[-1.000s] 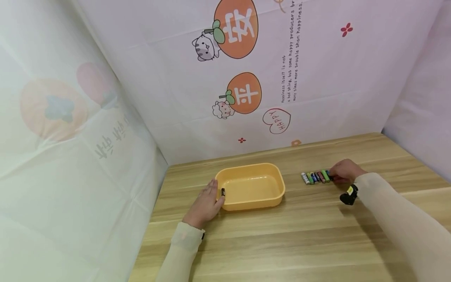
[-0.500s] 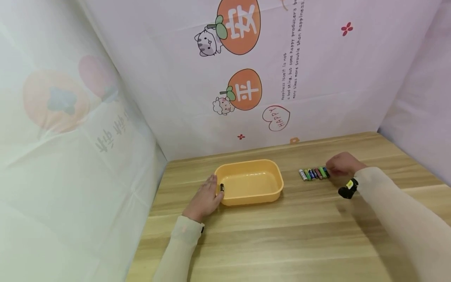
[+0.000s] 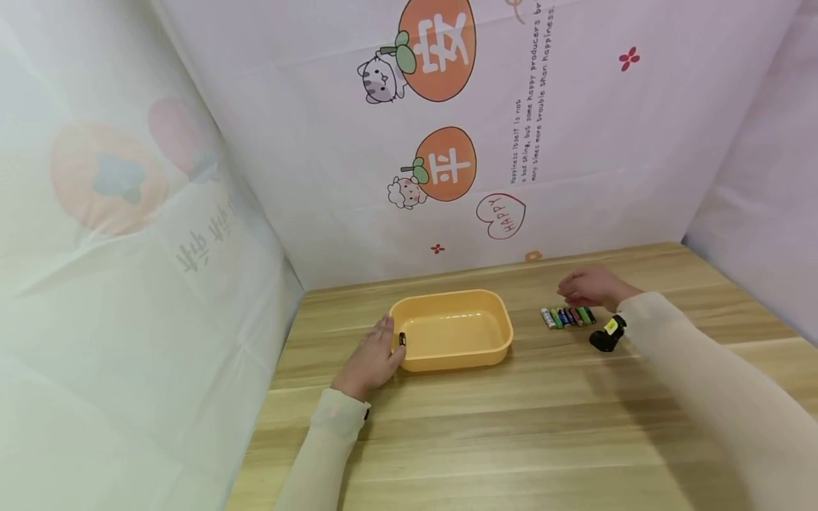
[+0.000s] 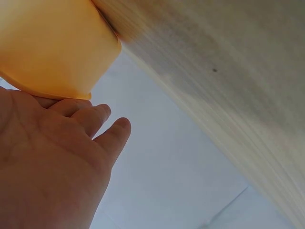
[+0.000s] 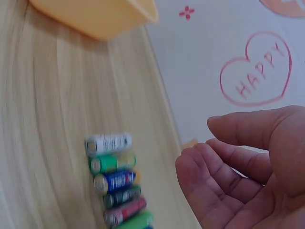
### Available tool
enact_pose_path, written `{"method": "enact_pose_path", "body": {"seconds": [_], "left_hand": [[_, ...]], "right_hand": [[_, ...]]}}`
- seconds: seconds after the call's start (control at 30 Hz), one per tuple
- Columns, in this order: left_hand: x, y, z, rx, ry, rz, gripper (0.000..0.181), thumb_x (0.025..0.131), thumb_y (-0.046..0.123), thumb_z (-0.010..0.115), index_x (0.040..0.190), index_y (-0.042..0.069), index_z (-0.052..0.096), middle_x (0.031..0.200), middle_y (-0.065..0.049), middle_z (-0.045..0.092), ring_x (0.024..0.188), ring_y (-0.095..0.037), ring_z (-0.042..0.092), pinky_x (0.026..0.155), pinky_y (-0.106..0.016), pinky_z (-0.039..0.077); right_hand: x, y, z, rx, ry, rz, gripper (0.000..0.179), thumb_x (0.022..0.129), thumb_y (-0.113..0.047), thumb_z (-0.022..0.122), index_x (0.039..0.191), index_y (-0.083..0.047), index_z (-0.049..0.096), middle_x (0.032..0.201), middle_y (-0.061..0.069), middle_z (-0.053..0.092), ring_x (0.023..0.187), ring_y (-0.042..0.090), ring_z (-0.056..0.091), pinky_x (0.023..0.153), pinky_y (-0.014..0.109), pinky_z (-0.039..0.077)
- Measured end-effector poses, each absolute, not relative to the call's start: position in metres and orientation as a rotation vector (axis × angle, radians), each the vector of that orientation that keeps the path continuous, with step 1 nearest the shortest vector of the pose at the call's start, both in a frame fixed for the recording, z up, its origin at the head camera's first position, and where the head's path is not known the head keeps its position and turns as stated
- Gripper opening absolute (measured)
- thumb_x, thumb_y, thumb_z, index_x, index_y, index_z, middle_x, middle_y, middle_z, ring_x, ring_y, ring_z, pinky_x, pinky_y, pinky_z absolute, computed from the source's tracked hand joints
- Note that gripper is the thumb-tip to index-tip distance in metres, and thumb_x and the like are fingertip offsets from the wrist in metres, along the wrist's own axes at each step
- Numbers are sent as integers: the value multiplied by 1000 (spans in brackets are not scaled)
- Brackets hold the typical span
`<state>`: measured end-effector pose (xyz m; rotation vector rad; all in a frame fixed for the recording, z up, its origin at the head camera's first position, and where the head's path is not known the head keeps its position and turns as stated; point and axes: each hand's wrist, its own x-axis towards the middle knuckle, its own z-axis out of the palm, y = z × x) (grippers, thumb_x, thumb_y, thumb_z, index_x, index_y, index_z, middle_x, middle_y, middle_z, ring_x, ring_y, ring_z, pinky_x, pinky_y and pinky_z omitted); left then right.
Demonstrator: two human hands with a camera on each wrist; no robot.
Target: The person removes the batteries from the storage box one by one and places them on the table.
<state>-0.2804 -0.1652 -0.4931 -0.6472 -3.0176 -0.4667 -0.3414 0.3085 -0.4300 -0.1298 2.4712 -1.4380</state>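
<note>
A yellow plastic basin [image 3: 456,363] stands on the wooden table. Against its left end rests my left hand [image 3: 369,358], fingers extended along the rim and thumb near the front corner. Just inside that end lies one black battery [image 3: 402,339]. My right hand [image 3: 594,285] hovers behind a row of batteries, holding nothing, with thumb and loosely bent fingers apart in the right wrist view. Side by side in the row are a white battery [image 5: 108,143], a green battery [image 5: 112,163], a blue battery [image 5: 115,181], a pink battery [image 5: 125,211] and others.
A white printed cloth [image 3: 332,156] hangs behind the table [image 3: 486,440], with more cloth at both sides. The table's back edge runs just behind the basin. A black strap device [image 3: 607,335] is on the right wrist.
My right hand has lifted from the right end of the battery row and moved left, above and behind it. My left hand stays at the basin. The view has shifted slightly.
</note>
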Motion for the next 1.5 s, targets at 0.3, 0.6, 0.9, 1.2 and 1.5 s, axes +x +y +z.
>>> {"method": "enact_pose_path", "body": {"seconds": [0.3, 0.6, 0.9, 1.2, 1.5], "left_hand": [[-281, -164, -489, -656, -3017, -465, 68, 105, 41, 31, 154, -1, 9, 161, -14, 7, 147, -23, 7, 116, -41, 14], [-281, -166, -493, -665, -3024, -461, 69, 105, 41, 32, 154, -2, 9, 160, -15, 7, 147, -24, 7, 116, -41, 14], [-280, -170, -491, -647, -3024, -453, 70, 105, 42, 30, 153, -3, 8, 160, -17, 9, 147, -26, 8, 116, -41, 14], [-282, -174, -491, -647, -3024, -429, 72, 103, 47, 25, 154, -2, 8, 161, -17, 9, 147, -25, 8, 116, -41, 14], [-285, -170, -490, -656, -3033, -455, 75, 102, 52, 21, 155, -1, 8, 161, -13, 7, 147, -23, 6, 116, -41, 14]], "right_hand": [[-345, 274, -417, -155, 2445, -1445, 45, 97, -12, 57, 131, 17, 47, 115, 23, 61, 96, 24, 64, 87, 40, 53], [-356, 245, -423, -169, 2356, -1476, 44, 96, -10, 59, 129, 16, 49, 112, 19, 63, 94, 22, 64, 91, 41, 51], [-361, 210, -428, -243, 2257, -1514, 41, 95, -7, 59, 127, 17, 48, 115, 26, 58, 100, 31, 61, 88, 37, 53], [-363, 182, -431, -250, 2210, -1531, 38, 95, -4, 58, 125, 17, 50, 109, 22, 62, 89, 23, 63, 85, 37, 54], [-359, 160, -437, -273, 2215, -1541, 31, 92, 1, 58, 118, 19, 56, 99, 20, 66, 85, 24, 64, 81, 37, 56]]}}
